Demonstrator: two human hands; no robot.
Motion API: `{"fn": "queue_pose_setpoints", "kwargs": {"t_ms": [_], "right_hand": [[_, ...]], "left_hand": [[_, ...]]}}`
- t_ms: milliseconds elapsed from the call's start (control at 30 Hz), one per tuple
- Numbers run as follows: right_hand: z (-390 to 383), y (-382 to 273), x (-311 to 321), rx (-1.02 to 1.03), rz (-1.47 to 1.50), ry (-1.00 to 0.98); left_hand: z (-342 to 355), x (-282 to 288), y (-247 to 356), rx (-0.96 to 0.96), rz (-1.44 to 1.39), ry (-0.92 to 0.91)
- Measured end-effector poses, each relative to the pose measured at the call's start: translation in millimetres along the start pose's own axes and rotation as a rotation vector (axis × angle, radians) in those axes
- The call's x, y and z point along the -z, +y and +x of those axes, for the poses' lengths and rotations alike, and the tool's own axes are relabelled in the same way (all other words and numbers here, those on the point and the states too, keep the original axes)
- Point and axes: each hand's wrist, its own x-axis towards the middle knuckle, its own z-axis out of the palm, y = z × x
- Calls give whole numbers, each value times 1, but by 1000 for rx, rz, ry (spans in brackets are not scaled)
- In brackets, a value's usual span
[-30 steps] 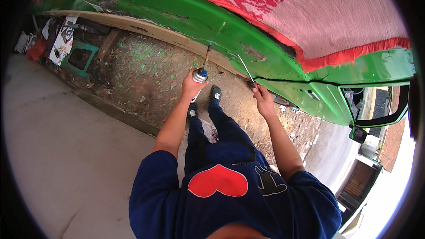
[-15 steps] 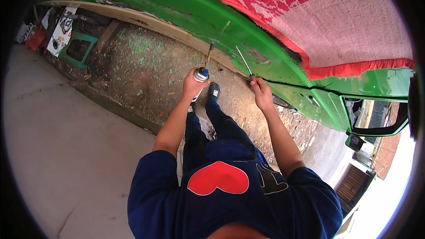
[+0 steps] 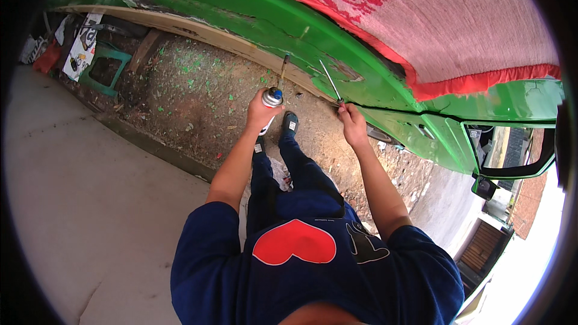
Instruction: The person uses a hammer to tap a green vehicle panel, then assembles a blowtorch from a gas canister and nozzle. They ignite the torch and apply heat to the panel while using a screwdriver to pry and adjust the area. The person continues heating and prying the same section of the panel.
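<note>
My left hand (image 3: 259, 113) is closed round an upright spray can (image 3: 273, 97) with a silver top and a blue nozzle. In my right hand (image 3: 353, 125) is a screwdriver (image 3: 329, 78), gripped by its handle, most of which my fingers hide. Its thin metal shaft points up and away, toward the scraped, dented side of a green vehicle (image 3: 289, 39). From this view I cannot tell whether the tip touches the paint. Just beyond the can, a short rusty rod (image 3: 284, 67) stands by the vehicle's lower edge.
A red and pink patterned cloth (image 3: 463, 30) lies over the vehicle. Its door mirror (image 3: 483, 187) sticks out at right. On the dirt (image 3: 198, 93), littered with green flakes, stands a green plastic stool (image 3: 107, 89) at far left. Concrete paving (image 3: 102, 192) borders the dirt.
The spray can and my left hand have shifted very slightly, and the can's top tilts a little differently. My right hand still grips the screwdriver, nearly in place. The view has moved slightly.
</note>
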Motion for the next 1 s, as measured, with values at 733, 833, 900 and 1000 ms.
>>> {"fn": "queue_pose_setpoints", "kwargs": {"t_ms": [733, 833, 900, 1000], "right_hand": [[-16, 10, 9, -31, -14, 43], [-20, 5, 7, -48, -5, 53], [-22, 2, 6, -45, -7, 54], [-21, 6, 7, -32, -5, 61]], "left_hand": [[-1, 0, 7, 19, 33, -10], [0, 0, 6, 0, 27, -15], [0, 0, 2, -13, 29, -12], [2, 0, -4, -17, 34, -4]]}}
